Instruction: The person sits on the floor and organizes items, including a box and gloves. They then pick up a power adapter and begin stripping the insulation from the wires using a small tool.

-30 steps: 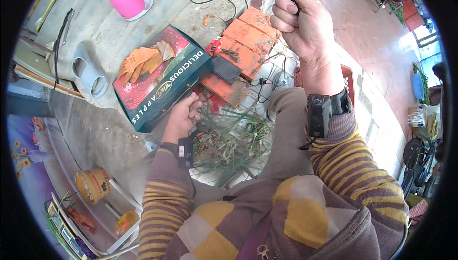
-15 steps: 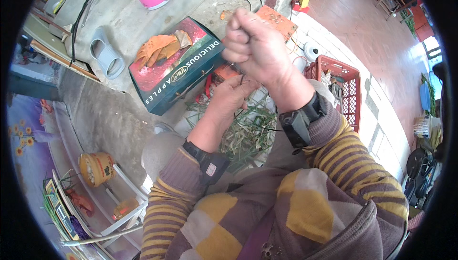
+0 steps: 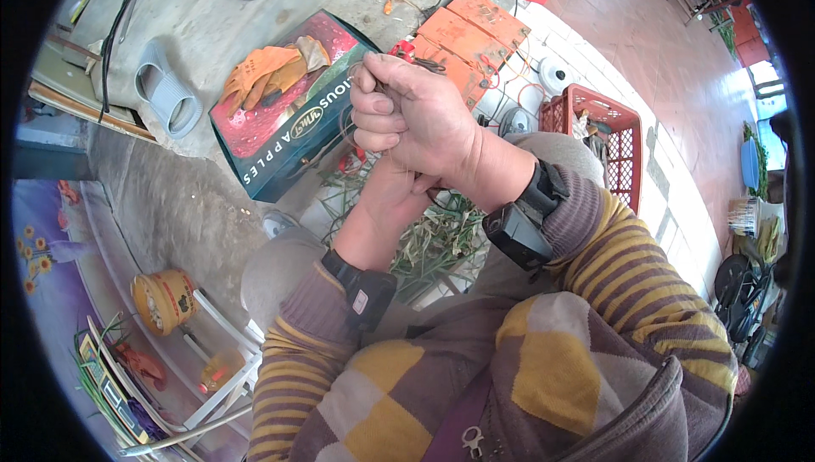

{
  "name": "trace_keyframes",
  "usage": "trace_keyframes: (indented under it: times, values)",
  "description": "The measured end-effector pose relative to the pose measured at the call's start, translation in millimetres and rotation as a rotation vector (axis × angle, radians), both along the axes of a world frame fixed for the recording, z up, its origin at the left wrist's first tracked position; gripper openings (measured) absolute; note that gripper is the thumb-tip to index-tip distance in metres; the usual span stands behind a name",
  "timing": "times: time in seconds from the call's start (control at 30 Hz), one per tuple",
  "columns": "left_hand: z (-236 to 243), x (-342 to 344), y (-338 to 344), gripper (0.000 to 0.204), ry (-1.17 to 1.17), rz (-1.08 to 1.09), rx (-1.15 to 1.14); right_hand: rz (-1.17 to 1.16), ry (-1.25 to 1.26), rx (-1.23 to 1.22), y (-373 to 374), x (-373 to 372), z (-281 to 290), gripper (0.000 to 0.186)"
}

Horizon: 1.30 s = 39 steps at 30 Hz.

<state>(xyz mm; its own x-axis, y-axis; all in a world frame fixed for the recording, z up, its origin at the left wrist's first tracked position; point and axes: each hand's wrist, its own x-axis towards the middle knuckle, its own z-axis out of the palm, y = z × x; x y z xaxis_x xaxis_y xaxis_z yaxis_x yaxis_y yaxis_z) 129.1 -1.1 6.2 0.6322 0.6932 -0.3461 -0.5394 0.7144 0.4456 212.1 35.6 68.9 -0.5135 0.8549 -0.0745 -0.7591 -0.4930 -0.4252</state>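
My right hand (image 3: pixel 416 123) is closed in a fist in front of the box, its fingers curled tightly. A thin dark cord (image 3: pixel 343 120) loops out at the left side of this fist. My left hand (image 3: pixel 389 189) sits just below and behind it, closed, with most of its fingers hidden by the right wrist. A dark strand shows beside the left fingertips. Beneath both hands, between my knees, lies a heap of dry green-grey leaves (image 3: pixel 437 246). A red piece (image 3: pixel 351 162) lies by the box's front side.
A dark green fruit box (image 3: pixel 280 161) carries orange gloves (image 3: pixel 263 76). Orange blocks with wires (image 3: pixel 463 33) stand beyond my hands, a red plastic crate (image 3: pixel 628 156) to the right. On the left are a grey slipper (image 3: pixel 170 93), a yellow tub (image 3: pixel 165 301) and a white rack (image 3: pixel 229 335).
My right hand has come down and left, now in front of my left hand. The left hand has shifted slightly down. The whole view has tilted a little, uncovering the orange blocks.
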Motion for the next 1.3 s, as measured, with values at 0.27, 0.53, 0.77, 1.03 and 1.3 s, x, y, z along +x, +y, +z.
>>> trace_keyframes:
  times: [0.27,0.53,0.77,1.03,1.3]
  values:
    - [3.3,-31.5,6.3,0.013,0.322,0.000,0.121,-0.289,-0.147,0.258,35.5,67.8,15.0,0.026]
    - [17.3,-54.4,8.2,0.007,0.693,0.238,0.418,-0.293,-0.328,0.095,42.0,96.9,-4.9,0.026]
    - [22.1,-73.6,11.3,0.005,0.828,0.271,0.515,-0.217,-0.248,-0.203,49.7,94.8,-28.7,0.024]
    - [14.2,-82.1,9.6,0.004,0.886,0.241,0.498,-0.208,-0.272,-0.324,51.1,89.6,-50.8,0.025]
    - [13.6,-86.5,7.8,0.007,0.930,0.245,0.427,-0.222,-0.274,-0.372,50.9,85.7,-58.4,0.025]
